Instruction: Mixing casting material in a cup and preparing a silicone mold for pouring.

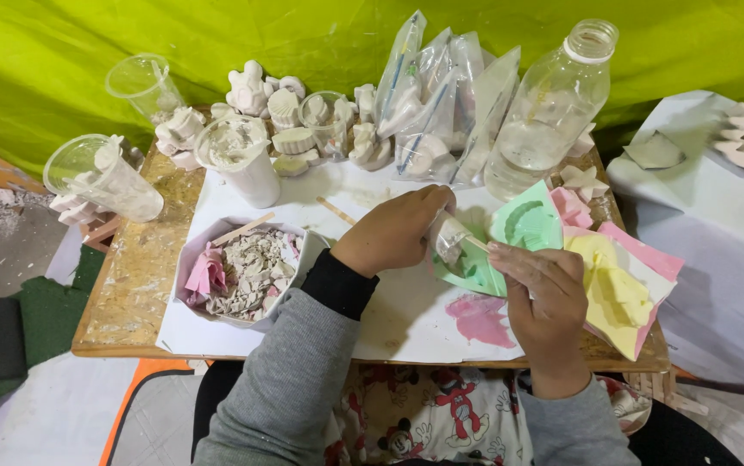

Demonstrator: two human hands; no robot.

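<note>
A small clear plastic cup [449,237] is held tipped in the left hand [393,231], fingers closed round its wall, right above a green mould [523,224] near the middle of the table. The right hand [544,298] is closed in a pinch on a thin wooden stick [475,244], whose tip sits at the cup mouth. The cup is judged light, thin-walled and easily crushed; likely slick with wet plaster, so it is best gripped round the middle, not the rim. The stick is stiff and light, best held at the dry end. The green mould looks soft and floppy, probably silicone, and is better supported from beneath than lifted by one edge.

Pink and yellow moulds [618,289] are stacked just right of the green one, overhanging the table's front right corner. A tall clear bottle [549,108] stands close behind, easily knocked. A paper bowl of broken plaster scraps [247,272] sits to the left, touching the left sleeve. White plaster casts [255,91], plastic cups [238,155] and bagged pieces [432,95] crowd the back edge. Open room is limited to the white sheet [406,324] in front of the person, between the bowl and the moulds; a pink stain is seen there. The wooden table [126,285] edge is near on the front side.
</note>
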